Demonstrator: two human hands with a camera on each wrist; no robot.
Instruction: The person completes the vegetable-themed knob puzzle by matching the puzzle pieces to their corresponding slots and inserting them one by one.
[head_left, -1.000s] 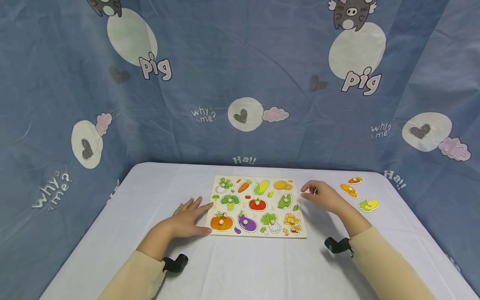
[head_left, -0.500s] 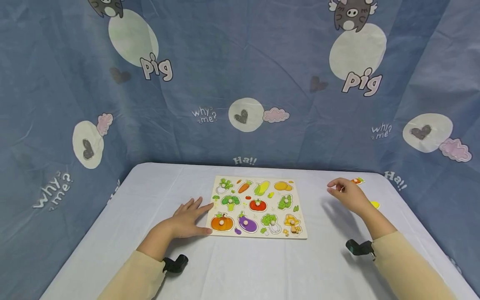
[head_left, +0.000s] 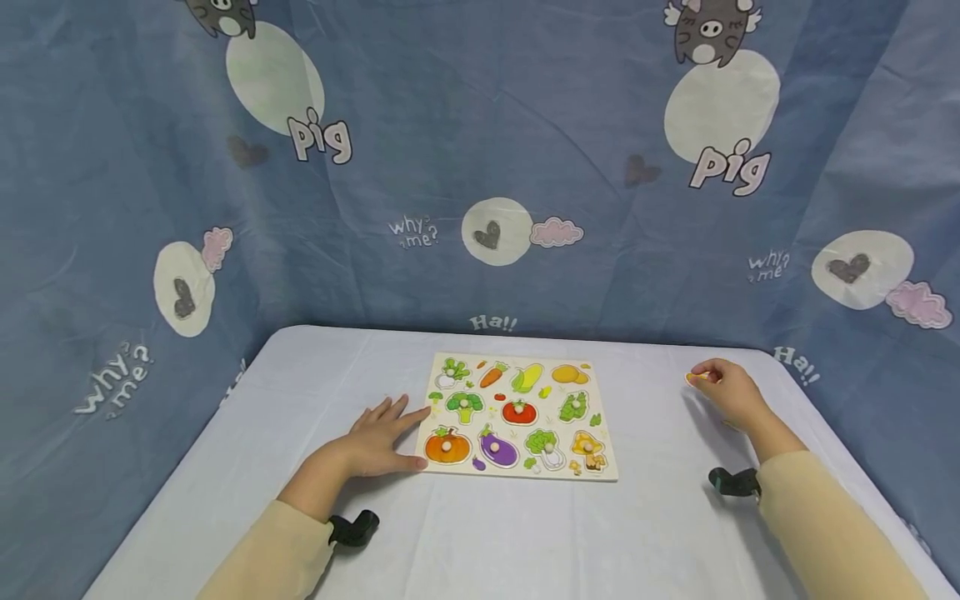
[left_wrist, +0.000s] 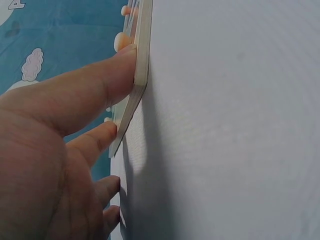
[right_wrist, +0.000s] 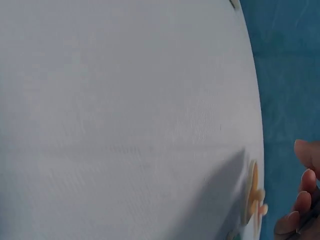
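Note:
A wooden vegetable puzzle board (head_left: pixel 517 379) lies flat on the table. Knobbed pieces such as the tomato (head_left: pixel 519 412), eggplant (head_left: pixel 498 451) and pumpkin (head_left: pixel 447 447) sit in it; the carrot, corn and potato pictures at its far side show no knobs. My left hand (head_left: pixel 378 442) has its fingers spread, thumb and index finger touching the board's left edge; the left wrist view shows the thumb (left_wrist: pixel 110 80) against its corner. My right hand (head_left: pixel 731 396) hovers with bent fingers over the loose potato piece (head_left: pixel 692 380). In the right wrist view, thumb and fingers stand apart from that piece (right_wrist: pixel 254 175).
A white cloth covers the table (head_left: pixel 510 533). Behind it hangs a blue curtain (head_left: pixel 375 275) with pig and cloud prints. The loose carrot and corn pieces lie at the far right, mostly hidden by the right hand.
My right hand has moved right, from beside the board's right edge to the loose pieces, covering most of them. My left hand has stayed at the board's left edge.

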